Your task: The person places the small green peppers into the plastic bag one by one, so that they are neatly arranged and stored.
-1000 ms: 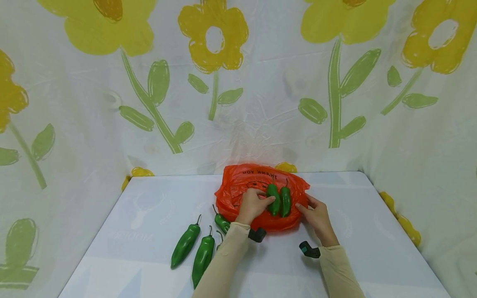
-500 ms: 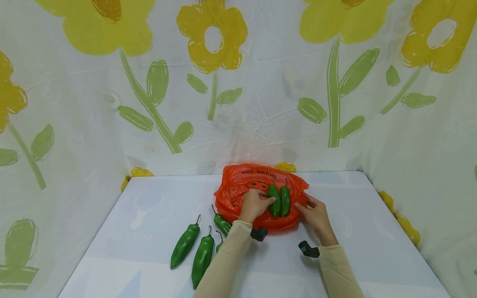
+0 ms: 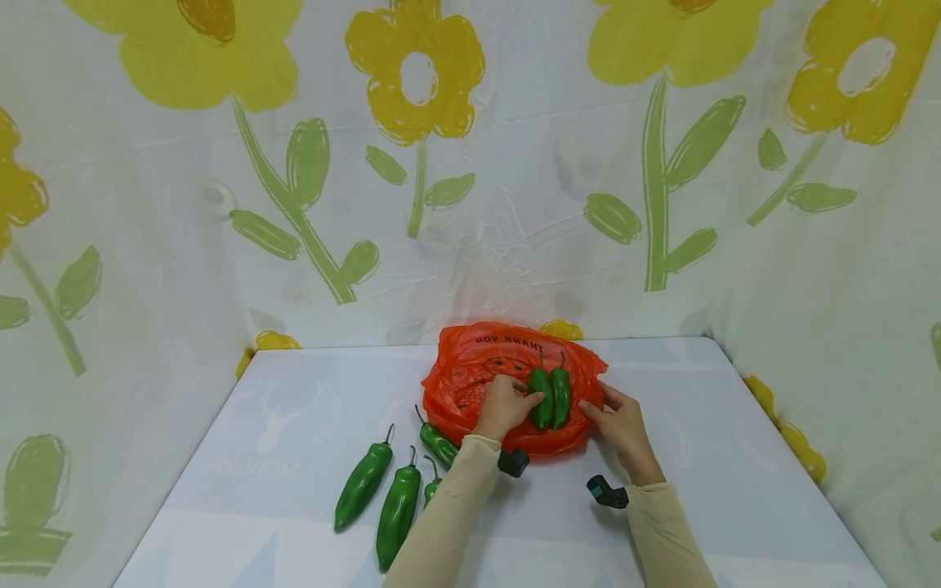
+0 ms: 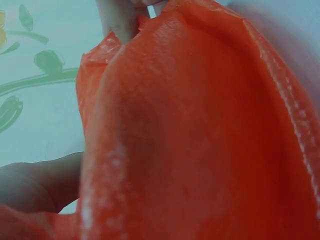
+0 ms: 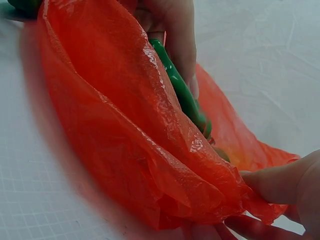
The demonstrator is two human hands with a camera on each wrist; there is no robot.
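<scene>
In the head view an orange-red plastic bag [image 3: 463, 351] with printed "THANK YOU" lies spread on the table, its mouth gathered toward me. My left hand [image 3: 501, 408] grips a green chili pepper [image 3: 541, 398] over the bag, thumb across it. Beside it a second green chili pepper [image 3: 561, 398] lies on the bag, tilted the same way. At the bag's right side, my right hand [image 3: 622, 429] pinches the rim between thumb and fingers. The right wrist view shows the pinched plastic near the thumb [image 5: 280, 182] and a glossy pepper [image 5: 177, 85] under the left fingers. Plastic fills most of the left wrist view.
Left of the bag several more green chili peppers lie on the white table [image 3: 279, 490]: one long pepper [image 3: 363, 488], another pepper [image 3: 399, 514] nearer me, and others partly behind the left sleeve [image 3: 452, 506]. A flower-printed curtain [image 3: 515, 204] hangs close behind the table.
My left hand has shifted slightly right with its pepper, narrowing the gap to the second pepper. The right hand keeps its pinch on the bag's rim.
</scene>
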